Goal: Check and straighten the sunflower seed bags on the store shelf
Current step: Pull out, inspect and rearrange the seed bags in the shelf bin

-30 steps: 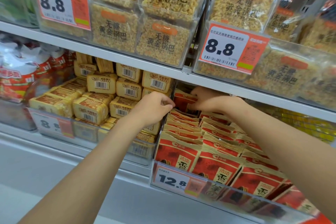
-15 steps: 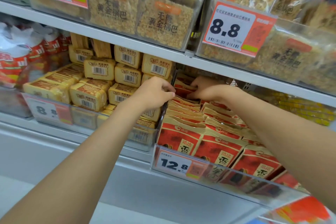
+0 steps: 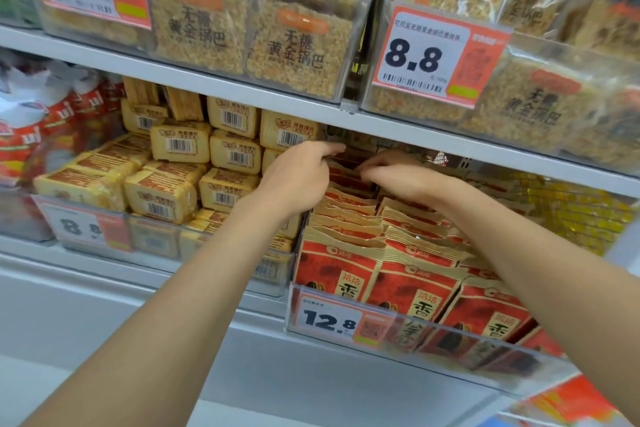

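Note:
Red and tan sunflower seed bags (image 3: 412, 291) stand in several rows inside a clear bin with a 12.8 price tag (image 3: 329, 319) on the middle shelf. Both my arms reach to the rear of the bin. My left hand (image 3: 301, 177) is at the left side of the rearmost bags, index finger stretched right, the other fingers curled on a rear bag (image 3: 346, 172). My right hand (image 3: 398, 175) comes from the right, its fingers pinching the top of the same rear bags. The fingertips are partly hidden under the upper shelf.
Yellow packs with barcodes (image 3: 180, 144) are stacked in the bin to the left. Red and white bags (image 3: 31, 135) sit further left, gold packs (image 3: 571, 211) to the right. The upper shelf (image 3: 242, 87) holds clear boxes of rice crisps (image 3: 294, 42) with 8.8 price tags (image 3: 433, 55).
The view has moved closer to the shelf. Both hands stay at the rear bags; my left index finger now stretches to the right and the two hands sit nearer each other.

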